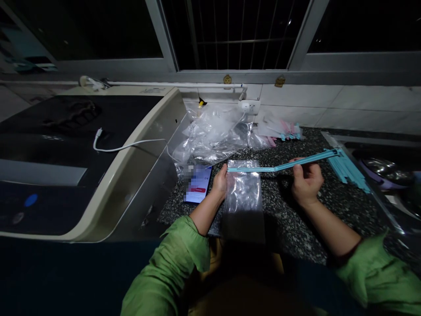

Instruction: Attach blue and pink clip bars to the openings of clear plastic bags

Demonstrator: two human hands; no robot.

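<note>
A light-blue bag sealing clip [296, 163], a long thin plastic strip bent near its middle, stretches between my hands. Its left part lies across the top of a clear plastic bag [244, 193]. My left hand [219, 183] is closed at the bag's upper left edge, pinching there with the clip's left end. My right hand [307, 182] pinches the clip's right part between thumb and fingers, right of the bag. More blue clips [348, 170] lie in a pile on the counter beyond my right hand.
A phone [198, 184] lies left of my left hand. Crumpled clear bags [217, 131] and bagged pink and blue clips [287, 131] sit against the tiled wall. A large machine [158, 145] with a white cable [131, 144] stands left; a sink with a metal bowl [386, 169] is right.
</note>
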